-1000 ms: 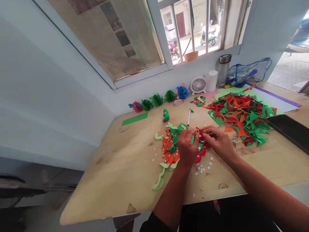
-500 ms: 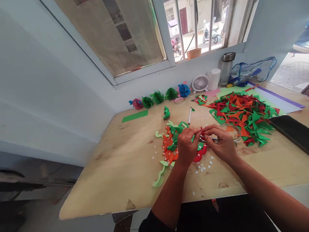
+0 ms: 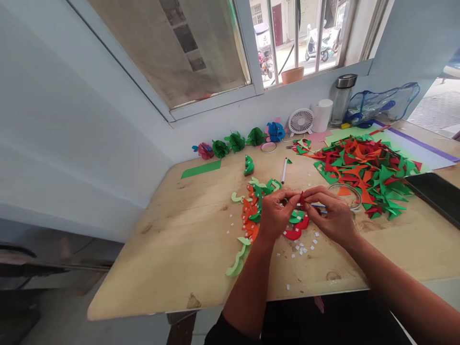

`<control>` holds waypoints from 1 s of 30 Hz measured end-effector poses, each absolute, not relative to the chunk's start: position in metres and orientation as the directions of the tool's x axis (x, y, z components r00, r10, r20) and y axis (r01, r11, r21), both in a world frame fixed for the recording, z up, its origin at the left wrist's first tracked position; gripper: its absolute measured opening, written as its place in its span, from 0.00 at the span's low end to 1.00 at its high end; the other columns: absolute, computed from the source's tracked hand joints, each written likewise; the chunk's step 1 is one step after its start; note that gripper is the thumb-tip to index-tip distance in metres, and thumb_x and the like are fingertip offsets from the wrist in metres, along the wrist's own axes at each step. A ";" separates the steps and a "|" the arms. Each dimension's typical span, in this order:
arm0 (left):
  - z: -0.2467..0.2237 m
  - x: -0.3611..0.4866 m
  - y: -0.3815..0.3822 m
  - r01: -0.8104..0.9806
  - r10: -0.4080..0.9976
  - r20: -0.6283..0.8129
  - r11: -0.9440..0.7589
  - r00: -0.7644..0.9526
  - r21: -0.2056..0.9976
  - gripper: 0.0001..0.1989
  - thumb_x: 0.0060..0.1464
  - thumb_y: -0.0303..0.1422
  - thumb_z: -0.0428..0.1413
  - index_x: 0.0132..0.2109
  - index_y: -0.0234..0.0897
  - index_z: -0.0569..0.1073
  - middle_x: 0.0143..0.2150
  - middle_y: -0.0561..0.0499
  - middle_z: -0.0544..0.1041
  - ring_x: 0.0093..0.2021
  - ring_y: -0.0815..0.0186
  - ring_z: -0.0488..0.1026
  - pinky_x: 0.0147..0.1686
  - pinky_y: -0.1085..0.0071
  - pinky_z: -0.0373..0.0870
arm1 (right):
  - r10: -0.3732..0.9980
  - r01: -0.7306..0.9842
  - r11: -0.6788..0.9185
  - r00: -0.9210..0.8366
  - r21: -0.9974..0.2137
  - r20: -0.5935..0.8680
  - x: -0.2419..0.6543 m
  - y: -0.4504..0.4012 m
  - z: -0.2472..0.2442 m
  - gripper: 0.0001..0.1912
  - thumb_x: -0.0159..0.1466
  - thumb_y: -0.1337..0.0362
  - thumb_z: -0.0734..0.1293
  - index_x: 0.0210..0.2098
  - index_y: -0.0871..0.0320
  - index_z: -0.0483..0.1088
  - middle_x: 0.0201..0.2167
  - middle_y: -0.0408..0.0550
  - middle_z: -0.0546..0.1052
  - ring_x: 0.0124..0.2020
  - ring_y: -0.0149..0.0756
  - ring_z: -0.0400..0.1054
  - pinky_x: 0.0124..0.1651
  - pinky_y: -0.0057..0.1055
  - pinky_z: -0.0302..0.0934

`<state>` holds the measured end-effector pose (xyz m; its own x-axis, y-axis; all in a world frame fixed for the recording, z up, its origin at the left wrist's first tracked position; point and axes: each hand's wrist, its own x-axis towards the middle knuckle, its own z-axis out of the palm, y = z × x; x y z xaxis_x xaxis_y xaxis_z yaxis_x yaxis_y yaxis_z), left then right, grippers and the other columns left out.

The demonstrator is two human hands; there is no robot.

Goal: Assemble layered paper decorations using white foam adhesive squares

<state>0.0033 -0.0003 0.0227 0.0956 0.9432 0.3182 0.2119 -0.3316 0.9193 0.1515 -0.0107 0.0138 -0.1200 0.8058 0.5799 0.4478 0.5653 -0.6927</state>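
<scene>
A small red paper piece [image 3: 302, 198] is pinched between my left hand [image 3: 276, 213] and my right hand [image 3: 332, 214], just above the table. The fingertips of both hands are closed on it and nearly meet, and they cover much of it. Below my hands lie curved red paper pieces [image 3: 293, 234] and green ones [image 3: 296, 217] with small white squares on them. Orange cut-outs [image 3: 247, 213] and more green ones [image 3: 264, 188] are spread left of my left hand. Tiny white squares [image 3: 303, 250] are scattered by my right wrist.
A heap of red, orange and green paper scraps [image 3: 362, 167] covers the right side, beside a black phone [image 3: 434, 194]. A tape roll [image 3: 355, 194] lies near my right hand. Behind are a white pen [image 3: 284, 171], a small fan [image 3: 301, 121], a glass bottle [image 3: 342, 100] and paper flower-like balls [image 3: 236, 142].
My hands stay close together on the red paper, with my fingers shifted slightly. The whole view has moved a little.
</scene>
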 end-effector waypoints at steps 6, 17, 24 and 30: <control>0.022 0.003 0.000 0.055 0.972 0.206 -0.213 0.111 0.975 0.10 0.50 0.37 0.57 0.31 0.34 0.78 0.29 0.48 0.77 0.30 0.66 0.73 0.30 0.73 0.68 | 0.823 0.421 0.547 -0.114 -0.724 0.556 0.151 -0.012 0.016 0.05 0.58 0.67 0.64 0.27 0.54 0.70 0.33 0.50 0.76 0.35 0.38 0.71 0.33 0.32 0.66; 0.018 0.004 0.002 0.002 0.981 0.164 -0.165 0.104 0.986 0.11 0.49 0.38 0.56 0.31 0.33 0.75 0.28 0.50 0.74 0.28 0.70 0.68 0.29 0.75 0.66 | 0.886 0.181 0.462 -0.129 -0.868 0.445 0.154 -0.008 0.013 0.07 0.60 0.63 0.65 0.26 0.56 0.70 0.33 0.51 0.75 0.35 0.38 0.69 0.35 0.34 0.66; 0.020 0.007 0.001 -0.072 0.987 0.134 -0.128 0.088 0.989 0.11 0.48 0.38 0.58 0.29 0.33 0.73 0.26 0.52 0.73 0.26 0.72 0.68 0.27 0.76 0.64 | 0.892 0.175 0.451 -0.121 -0.875 0.435 0.154 -0.009 0.013 0.07 0.59 0.62 0.65 0.25 0.56 0.70 0.33 0.50 0.75 0.35 0.38 0.69 0.35 0.34 0.66; 0.023 0.011 0.001 -0.181 0.996 0.058 -0.045 0.068 0.982 0.12 0.45 0.38 0.60 0.26 0.33 0.71 0.22 0.55 0.70 0.22 0.75 0.64 0.24 0.77 0.61 | 0.876 0.215 0.481 -0.146 -0.850 0.459 0.152 -0.010 0.015 0.07 0.59 0.63 0.65 0.25 0.56 0.70 0.32 0.50 0.75 0.34 0.37 0.69 0.35 0.34 0.65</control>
